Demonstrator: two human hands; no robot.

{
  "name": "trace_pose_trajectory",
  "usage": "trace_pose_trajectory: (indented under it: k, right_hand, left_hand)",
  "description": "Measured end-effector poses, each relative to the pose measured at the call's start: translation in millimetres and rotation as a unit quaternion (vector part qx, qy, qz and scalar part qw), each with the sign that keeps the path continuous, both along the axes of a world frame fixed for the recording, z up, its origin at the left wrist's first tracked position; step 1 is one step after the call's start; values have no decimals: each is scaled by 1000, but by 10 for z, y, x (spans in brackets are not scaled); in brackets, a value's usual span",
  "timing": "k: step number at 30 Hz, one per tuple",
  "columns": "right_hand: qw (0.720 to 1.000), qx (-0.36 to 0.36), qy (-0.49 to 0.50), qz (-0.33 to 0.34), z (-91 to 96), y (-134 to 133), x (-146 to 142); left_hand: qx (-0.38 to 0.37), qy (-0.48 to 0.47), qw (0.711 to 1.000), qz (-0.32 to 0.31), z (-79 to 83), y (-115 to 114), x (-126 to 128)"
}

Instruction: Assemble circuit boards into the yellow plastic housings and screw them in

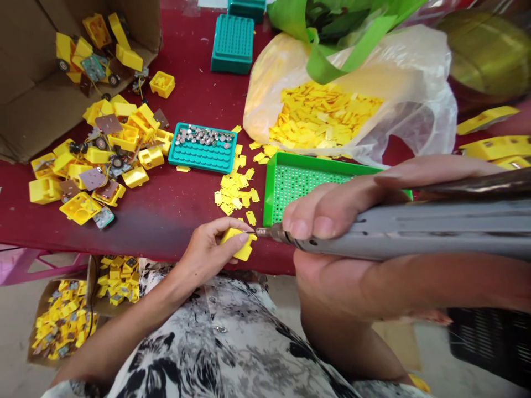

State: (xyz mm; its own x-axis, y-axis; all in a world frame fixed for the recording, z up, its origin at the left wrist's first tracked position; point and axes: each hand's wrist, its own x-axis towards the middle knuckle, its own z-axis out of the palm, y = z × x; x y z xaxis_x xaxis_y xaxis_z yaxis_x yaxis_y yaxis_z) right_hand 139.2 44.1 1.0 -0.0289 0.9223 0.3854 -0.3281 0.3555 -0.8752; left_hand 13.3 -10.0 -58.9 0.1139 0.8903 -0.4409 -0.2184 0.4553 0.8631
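Red tabletop point(193, 77) beyond left hand point(207, 247); yellow casing point(244, 252) pinched there, toward right hand point(332, 207), itself wrapped around grey driver point(415, 228).

The tabletop point(186, 72) is covered in dark red, and its surface is dotted with small pale specks. Along its front edge, towards the left, a dull grey patch is seen; whether it is caused by wear or sheen cannot be told. Pale grey floor point(14, 326) is exposed below the tabletop on both sides. Pink openwork furniture point(20, 269) is placed just below the tabletop's left front edge and is only partly shown. Below the tabletop's right part, a black slotted panel point(489, 345) is seen. The tabletop is lit brightly and softly.
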Motion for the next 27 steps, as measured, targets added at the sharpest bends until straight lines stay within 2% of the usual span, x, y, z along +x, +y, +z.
trace_pose_trajectory:
  k: [3, 5, 11, 18, 23, 25, 27]
  right_hand:
    - [999, 32, -26, -21, 11, -8, 0]
    - [998, 30, -44, -27, 13, -15, 1]
    - [1000, 22, 14, 5, 19, -17, -6]
    - [999, 12, 36, 9, 13, -13, -15]
    - [998, 6, 50, 35, 27, -31, -2]
    - [999, -5, 39, 32, 37, -34, 4]
    - [1000, 14, 24, 7, 40, -37, 20]
  left_hand:
    - [-4, 12, 1000, 6, 37, 12, -11]
    - [-4, 22, 1000, 10, 53, 17, -15]
    - [-1, 24, 1000, 13, 53, 20, -10]
    - [-34, 19, 999, -2, 107, 34, -6]
    - [-35, 22, 999, 11, 102, 53, 19]
    - [-46, 11, 999, 13, 94, 60, 22]
    - [-68, -10, 998, 10, 90, 67, 15]
